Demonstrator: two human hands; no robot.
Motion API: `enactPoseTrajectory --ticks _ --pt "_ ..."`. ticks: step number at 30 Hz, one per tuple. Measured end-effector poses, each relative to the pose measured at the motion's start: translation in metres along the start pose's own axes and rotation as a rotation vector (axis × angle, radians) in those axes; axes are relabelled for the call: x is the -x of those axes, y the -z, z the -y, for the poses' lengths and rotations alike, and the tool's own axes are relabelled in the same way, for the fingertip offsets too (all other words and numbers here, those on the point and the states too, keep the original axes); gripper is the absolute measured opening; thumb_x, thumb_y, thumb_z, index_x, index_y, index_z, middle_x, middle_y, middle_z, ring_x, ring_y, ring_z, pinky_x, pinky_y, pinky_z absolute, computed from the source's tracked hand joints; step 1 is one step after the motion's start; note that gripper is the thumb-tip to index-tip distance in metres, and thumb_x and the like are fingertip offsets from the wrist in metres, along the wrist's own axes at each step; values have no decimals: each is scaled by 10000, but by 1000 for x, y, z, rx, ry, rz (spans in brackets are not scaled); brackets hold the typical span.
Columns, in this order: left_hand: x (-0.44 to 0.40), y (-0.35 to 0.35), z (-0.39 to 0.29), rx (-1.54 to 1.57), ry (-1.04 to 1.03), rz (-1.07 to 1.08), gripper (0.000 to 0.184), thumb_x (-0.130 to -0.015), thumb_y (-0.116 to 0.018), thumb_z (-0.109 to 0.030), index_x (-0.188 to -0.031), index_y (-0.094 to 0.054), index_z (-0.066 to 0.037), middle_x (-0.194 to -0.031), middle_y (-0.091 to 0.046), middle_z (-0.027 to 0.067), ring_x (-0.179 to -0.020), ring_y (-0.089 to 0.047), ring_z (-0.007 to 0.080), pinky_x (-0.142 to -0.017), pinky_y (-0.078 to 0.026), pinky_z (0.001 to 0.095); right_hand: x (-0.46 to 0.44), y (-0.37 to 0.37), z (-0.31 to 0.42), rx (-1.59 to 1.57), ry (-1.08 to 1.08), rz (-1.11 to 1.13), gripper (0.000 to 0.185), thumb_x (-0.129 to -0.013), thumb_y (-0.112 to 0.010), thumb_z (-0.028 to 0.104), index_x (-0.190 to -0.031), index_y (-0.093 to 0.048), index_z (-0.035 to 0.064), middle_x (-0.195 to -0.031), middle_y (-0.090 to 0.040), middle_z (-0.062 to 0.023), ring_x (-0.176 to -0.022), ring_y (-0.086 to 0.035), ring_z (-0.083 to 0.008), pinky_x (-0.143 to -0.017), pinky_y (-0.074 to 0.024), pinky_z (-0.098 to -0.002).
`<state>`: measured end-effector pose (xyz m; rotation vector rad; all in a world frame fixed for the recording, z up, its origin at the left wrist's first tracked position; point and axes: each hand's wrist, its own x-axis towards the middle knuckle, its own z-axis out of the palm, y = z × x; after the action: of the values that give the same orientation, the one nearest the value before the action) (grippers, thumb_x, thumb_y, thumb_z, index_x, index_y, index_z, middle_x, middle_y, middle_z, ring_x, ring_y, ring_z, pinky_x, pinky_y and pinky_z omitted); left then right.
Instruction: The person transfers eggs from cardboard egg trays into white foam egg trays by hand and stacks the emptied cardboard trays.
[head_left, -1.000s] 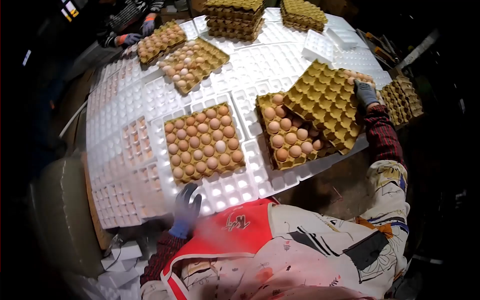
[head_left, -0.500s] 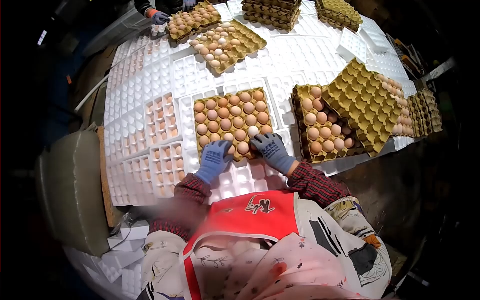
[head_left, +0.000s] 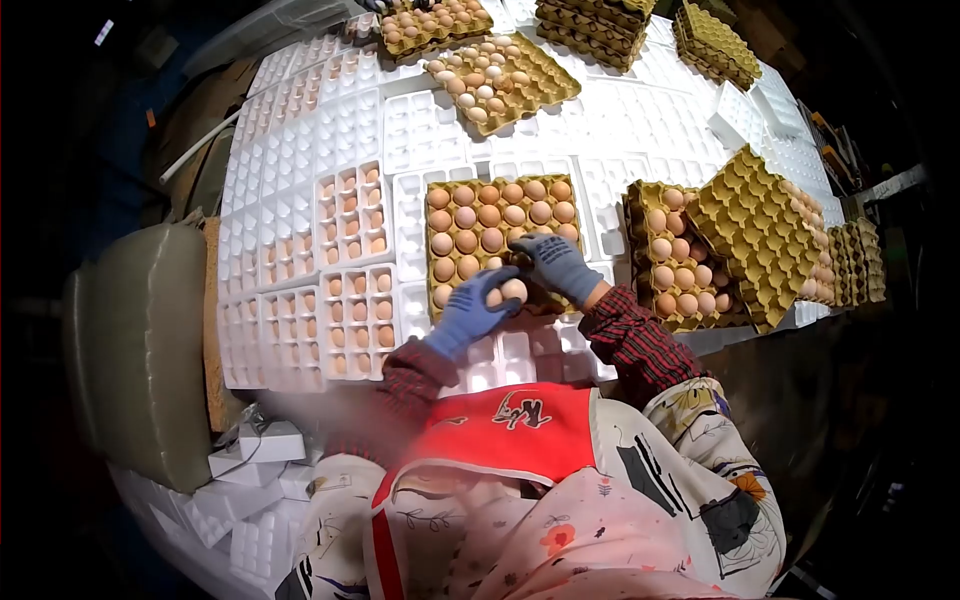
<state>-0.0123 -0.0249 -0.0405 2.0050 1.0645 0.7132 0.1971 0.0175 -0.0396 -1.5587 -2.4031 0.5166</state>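
In front of me a brown pulp egg tray [head_left: 432, 222] holds rows of brown eggs [head_left: 489, 215] and lies on white foam trays. My left hand [head_left: 472, 312], in a blue-grey glove, is at the tray's near edge. Its fingers curl around two eggs [head_left: 514, 290], one paler than the other. My right hand [head_left: 560, 268], gloved too, reaches over the right half of the tray with its fingers bent down among the eggs. What lies under those fingertips is hidden. Dark cups without eggs show beneath my right hand.
White foam trays [head_left: 350, 282] with eggs stand to the left. On the right, a tilted pulp tray [head_left: 755, 235] leans over a filled egg tray [head_left: 640, 265]. Farther back are a partly filled tray [head_left: 545, 85] and stacked pulp trays [head_left: 590, 35]. A padded grey-green object [head_left: 140, 350] stands left.
Both hands have left the tray's near corners. My left hand now holds eggs; my right has moved inward over the tray. Several near-row cups are now bare. The view has shifted.
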Motion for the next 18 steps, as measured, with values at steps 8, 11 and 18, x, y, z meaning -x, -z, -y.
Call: enactPoseTrajectory --ticks 8,11,18 --pt "46 110 40 663 463 11 483 -826 -764 -265 -1268 -640 -112 -1339 -549 70 -1054 -628 194 -799 -551 293 14 11 -10 -1293 -392 19 400 -859 -691 126 -1248 -638 50 -1168 -657 -36 -1035 -600 -138 -874 -505 -295" --pt "44 75 49 -524 137 5 479 -723 -800 -319 -1171 -676 -202 -1344 -502 137 -1117 -566 354 -903 -513 422 6 4 3 -907 -131 18 414 -838 -712 129 -1242 -636 80 -1234 -627 -79 -1103 -596 -191 -919 -494 -315" --pt "30 37 56 -997 170 113 398 -723 -716 -229 -1104 -630 -153 -1276 -509 90 -1033 -538 291 -764 -531 363 -23 -18 65 420 -195 89 213 -797 -644 140 -1006 -687 146 -1224 -498 -103 -1003 -584 -325 -680 -565 -415"
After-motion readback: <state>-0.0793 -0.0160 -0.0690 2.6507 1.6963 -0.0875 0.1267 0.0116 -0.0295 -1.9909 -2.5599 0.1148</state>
